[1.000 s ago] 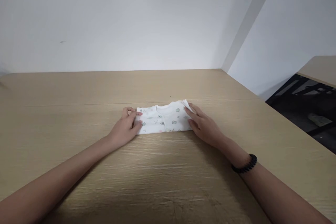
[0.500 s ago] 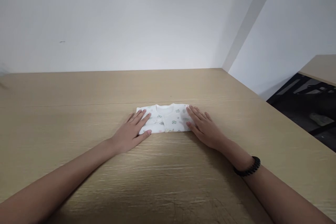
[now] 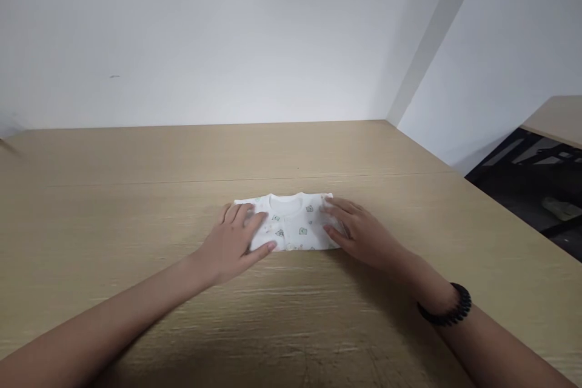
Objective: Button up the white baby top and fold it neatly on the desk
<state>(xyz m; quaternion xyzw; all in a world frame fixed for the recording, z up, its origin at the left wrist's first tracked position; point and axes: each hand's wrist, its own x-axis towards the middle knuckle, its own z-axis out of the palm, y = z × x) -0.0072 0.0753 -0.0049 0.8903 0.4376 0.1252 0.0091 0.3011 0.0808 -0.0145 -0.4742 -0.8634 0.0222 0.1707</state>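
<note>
A small white garment [image 3: 293,224] with green and grey animal prints lies folded into a flat, wide rectangle on the wooden table, its round neckline at the far edge. My left hand [image 3: 231,242] rests over its left end, palm down, fingers apart and slightly bent. Over the right end is my right hand [image 3: 361,231], also palm down with its fingers spread. The garment's two ends are partly covered by my hands. Neither hand grips the cloth.
The pale wooden table [image 3: 182,157] runs back to a white wall [image 3: 227,48]. A thin seam crosses the tabletop beyond the garment. Beyond the table's right edge stands another table [image 3: 557,118] with a dark frame. A black coil band [image 3: 450,309] circles my right wrist.
The garment and both hands appear lower in the picture, nearer to me. My fingers, flat before, are now more bent, and the view has tilted up a little.
</note>
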